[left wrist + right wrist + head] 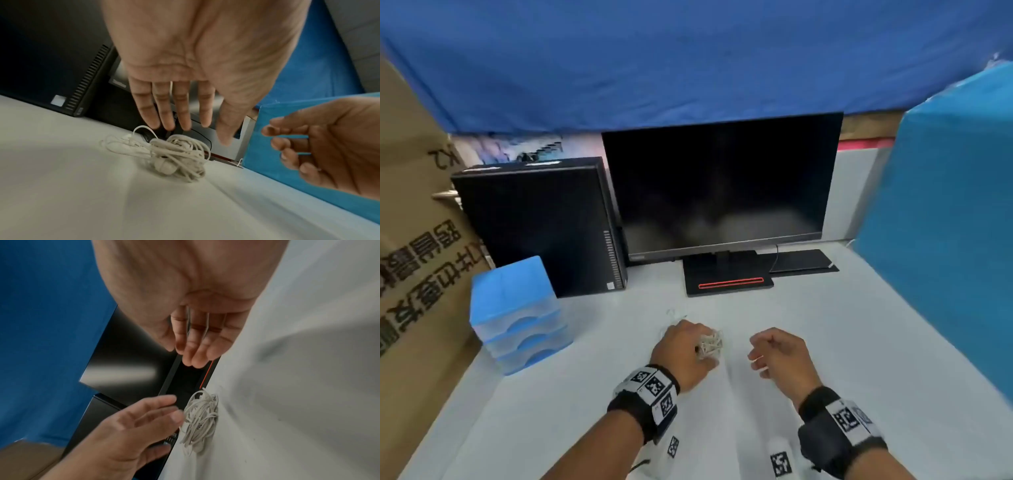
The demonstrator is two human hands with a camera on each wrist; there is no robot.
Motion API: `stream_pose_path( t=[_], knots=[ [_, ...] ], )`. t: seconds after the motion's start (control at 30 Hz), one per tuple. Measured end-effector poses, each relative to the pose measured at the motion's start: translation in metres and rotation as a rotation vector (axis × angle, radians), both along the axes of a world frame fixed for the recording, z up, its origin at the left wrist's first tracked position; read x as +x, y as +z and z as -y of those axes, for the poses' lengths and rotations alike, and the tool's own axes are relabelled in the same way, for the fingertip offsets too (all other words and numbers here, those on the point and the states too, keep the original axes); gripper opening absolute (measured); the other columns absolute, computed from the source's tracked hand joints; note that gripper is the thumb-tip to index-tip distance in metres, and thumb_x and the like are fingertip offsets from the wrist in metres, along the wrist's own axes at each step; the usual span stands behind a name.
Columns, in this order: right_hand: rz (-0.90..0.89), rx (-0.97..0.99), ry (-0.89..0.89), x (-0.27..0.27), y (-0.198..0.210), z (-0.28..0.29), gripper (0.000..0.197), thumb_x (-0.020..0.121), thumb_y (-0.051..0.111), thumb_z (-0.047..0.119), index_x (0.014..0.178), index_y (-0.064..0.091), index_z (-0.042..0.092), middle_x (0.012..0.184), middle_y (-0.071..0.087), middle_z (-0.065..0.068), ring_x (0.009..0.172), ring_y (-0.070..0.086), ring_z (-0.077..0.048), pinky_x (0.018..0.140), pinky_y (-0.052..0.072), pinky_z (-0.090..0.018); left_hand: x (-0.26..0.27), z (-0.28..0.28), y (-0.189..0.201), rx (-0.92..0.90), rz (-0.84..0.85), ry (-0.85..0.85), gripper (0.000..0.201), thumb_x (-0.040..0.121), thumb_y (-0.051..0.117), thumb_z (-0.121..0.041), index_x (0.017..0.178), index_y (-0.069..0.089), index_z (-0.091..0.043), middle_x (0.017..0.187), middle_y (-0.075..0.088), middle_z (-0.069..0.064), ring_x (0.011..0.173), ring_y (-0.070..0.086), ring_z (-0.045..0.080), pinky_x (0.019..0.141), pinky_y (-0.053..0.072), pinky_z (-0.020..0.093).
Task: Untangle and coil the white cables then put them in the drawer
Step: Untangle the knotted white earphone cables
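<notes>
Cables: white cables [176, 155] lie in one tangled bundle on the worktop [825, 342], in front of the monitor stand; an earbud shows in the knot, and a loose loop trails off toward the computer tower.
Left hand: my left hand [681, 353] hovers over the bundle with its fingers [162, 104] straight and spread, pointing down at the cables. In the left wrist view the tips are just above the knot, not curled round it; whether they touch, I cannot tell.
Right hand: my right hand [780, 353] is just beside the bundle on its right, apart from it, fingers loosely curled and holding nothing.
Drawer: the blue drawer unit [517, 315] stands at the left of the worktop, drawers pushed in, well apart from the cables.
Surroundings: black computer tower [541, 222] and dark monitor [722, 185] behind; blue cloth overhead.
</notes>
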State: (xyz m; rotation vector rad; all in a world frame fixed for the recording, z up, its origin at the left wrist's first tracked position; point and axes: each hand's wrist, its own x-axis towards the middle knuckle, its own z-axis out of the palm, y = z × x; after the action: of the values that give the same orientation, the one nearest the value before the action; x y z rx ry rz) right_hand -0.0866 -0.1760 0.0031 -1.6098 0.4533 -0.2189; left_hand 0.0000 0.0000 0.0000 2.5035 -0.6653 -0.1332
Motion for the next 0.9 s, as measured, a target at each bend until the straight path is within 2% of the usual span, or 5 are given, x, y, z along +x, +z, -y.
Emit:
stream_pose_path(
  t=[0.1, 0.2, 0.57, 0.8, 0.9],
  knots=[
    [-0.004, -0.028, 0.094, 0.026, -0.017, 0.013, 0.015, 0.093, 0.057, 0.006, 0.083, 0.069, 0.008, 0.072, 0.071, -0.011, 0.062, 0.064, -0.019, 0.057, 0.048, -0.029, 0.024, 0.009, -0.006, 0.137, -0.183, -0.135, 0.074, 0.064, 0.078, -0.059, 0.13, 0.05, -0.041, 0.131, 0.045, -0.014, 0.124, 0.041, 0.009, 0.107, 0.039, 0.033],
    [-0.023, -0.055, 0.185, 0.06, -0.023, 0.023, 0.02, 0.093, 0.054, 0.001, 0.084, 0.069, 0.01, 0.072, 0.071, -0.01, 0.063, 0.063, -0.017, 0.058, 0.048, -0.026, 0.043, 0.021, 0.001, 0.235, -0.325, -0.325, 0.073, 0.064, 0.075, -0.062, 0.13, 0.049, -0.044, 0.133, 0.046, -0.015, 0.124, 0.045, 0.008, 0.107, 0.039, 0.034],
    [-0.045, -0.106, 0.343, 0.079, -0.004, 0.001, 0.016, 0.093, 0.057, 0.002, 0.083, 0.069, 0.008, 0.074, 0.064, -0.009, 0.06, 0.059, -0.012, 0.053, 0.046, -0.018, 0.032, 0.017, -0.007, 0.361, -0.113, -0.294, 0.054, 0.076, 0.071, -0.025, 0.126, 0.051, -0.031, 0.114, 0.053, 0.001, 0.108, 0.056, 0.024, 0.089, 0.05, 0.037],
    [0.109, -0.334, 0.279, 0.066, 0.002, -0.009, 0.006, 0.09, 0.069, 0.022, 0.09, 0.071, 0.028, 0.092, 0.07, 0.013, 0.091, 0.061, 0.002, 0.074, 0.049, -0.016, 0.045, -0.02, 0.015, -0.291, -0.295, -0.094, 0.014, 0.08, 0.058, -0.017, 0.084, 0.068, -0.026, 0.082, 0.07, -0.002, 0.075, 0.065, 0.014, 0.072, 0.056, 0.037],
    [0.083, -0.296, 0.366, 0.065, 0.009, -0.018, 0.035, 0.08, 0.077, 0.042, 0.112, 0.065, 0.037, 0.112, 0.066, 0.014, 0.109, 0.058, 0.001, 0.082, 0.052, -0.02, 0.049, -0.032, 0.033, -0.519, -0.417, -0.024, 0.018, 0.088, 0.06, -0.005, 0.085, 0.072, -0.018, 0.083, 0.073, 0.004, 0.072, 0.066, 0.016, 0.07, 0.059, 0.038]
  ],
)
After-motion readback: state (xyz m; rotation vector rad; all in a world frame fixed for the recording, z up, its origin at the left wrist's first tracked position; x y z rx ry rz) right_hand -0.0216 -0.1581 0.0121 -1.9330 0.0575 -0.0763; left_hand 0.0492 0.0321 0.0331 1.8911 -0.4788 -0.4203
